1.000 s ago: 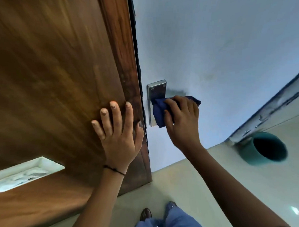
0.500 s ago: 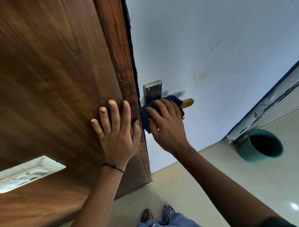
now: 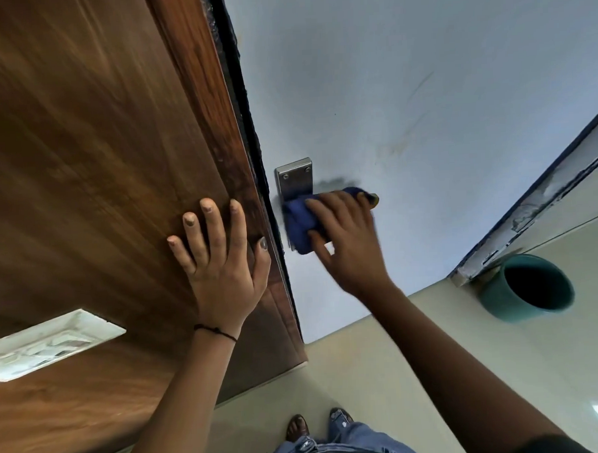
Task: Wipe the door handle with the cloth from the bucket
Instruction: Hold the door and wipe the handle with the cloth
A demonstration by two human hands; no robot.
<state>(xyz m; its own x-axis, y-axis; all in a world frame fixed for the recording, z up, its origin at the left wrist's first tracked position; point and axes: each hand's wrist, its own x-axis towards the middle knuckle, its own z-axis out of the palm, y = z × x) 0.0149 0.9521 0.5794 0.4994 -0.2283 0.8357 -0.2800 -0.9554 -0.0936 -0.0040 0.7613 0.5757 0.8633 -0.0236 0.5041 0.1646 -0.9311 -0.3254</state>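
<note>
Right now the right hand (image 3: 346, 244) has its fingers (image 3: 327, 204) curled over a blue cloth (image 3: 299, 223), pressed onto the door handle (image 3: 373, 199); only the handle's yellowish tip shows past the fingertips, w/ the rest hidden under cloth & hand. Cloth bunches just left of those fingers, covering the lower part of the metal backplate (image 3: 294, 182), whose top w/ two screws sticks out above. Left hand (image 3: 220, 264) lies flat, fingers (image 3: 209, 216) spread wide, holding nothing, palm against the wooden panel (image 3: 82, 150), thumb near its dark edge. A thin black band (image 3: 214, 330) circles that wrist. Well right of the wiping fingers, a teal bucket (image 3: 526, 293) sits on the pale floor (image 3: 366, 377) by the white door (image 3: 404, 84). Feet & jeans show at the bottom.
</note>
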